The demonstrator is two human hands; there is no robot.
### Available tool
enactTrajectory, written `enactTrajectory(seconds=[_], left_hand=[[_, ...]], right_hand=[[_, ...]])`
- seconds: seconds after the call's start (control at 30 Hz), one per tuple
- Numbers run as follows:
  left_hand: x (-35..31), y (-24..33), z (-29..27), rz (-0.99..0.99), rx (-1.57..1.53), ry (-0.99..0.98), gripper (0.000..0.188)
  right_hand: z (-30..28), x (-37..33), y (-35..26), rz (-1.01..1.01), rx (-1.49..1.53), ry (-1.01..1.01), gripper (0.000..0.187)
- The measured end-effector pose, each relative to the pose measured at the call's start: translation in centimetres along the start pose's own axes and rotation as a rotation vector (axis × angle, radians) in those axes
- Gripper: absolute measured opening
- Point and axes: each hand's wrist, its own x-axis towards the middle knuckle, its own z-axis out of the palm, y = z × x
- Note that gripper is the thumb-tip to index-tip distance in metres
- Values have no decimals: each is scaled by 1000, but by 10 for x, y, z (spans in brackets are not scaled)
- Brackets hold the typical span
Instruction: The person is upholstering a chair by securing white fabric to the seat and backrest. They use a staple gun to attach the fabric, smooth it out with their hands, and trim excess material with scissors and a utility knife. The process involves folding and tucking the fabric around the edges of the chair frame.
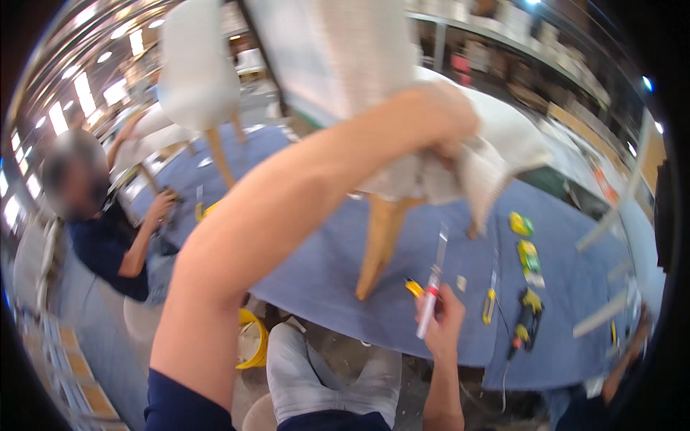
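A chair covered in pale fabric (345, 54) stands on the table in front of me, one wooden leg (383, 241) resting on the blue cloth. My left arm reaches across it. Slightly blurred, my left hand (453, 118) is closed on a loose flap of the pale fabric (483, 179) at the seat; its fingertips are partly hidden. Lower down, my right hand (445, 316) grips a long thin-bladed knife (430, 300) by its white and red handle, blade pointing up and away. The blade is apart from the fabric.
Right of my right hand lie a yellow utility knife (489, 305), a black and yellow glue gun (528, 320) with a cord, and green-yellow packets (530, 260). At left, a co-worker (108, 237) handles another chair (198, 72). A yellow bucket (251, 341) stands below the table edge.
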Motion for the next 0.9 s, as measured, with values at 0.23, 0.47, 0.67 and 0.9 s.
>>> enactTrajectory(seconds=[0.23, 0.47, 0.67, 0.9], left_hand=[[10, 2, 7, 34, -12, 239, 20], [4, -8, 14, 102, 54, 381, 18], [-26, 24, 29, 244, -349, 782, 52], [-93, 51, 80, 36, -317, 1127, 57]], right_hand=[[4, 39, -46, -107, -228, -30, 31], [24, 46, -25, -101, 38, -33, 24], [24, 21, 40, -221, 367, 317, 26], [-1, 76, -25, -820, -177, 326, 49]])
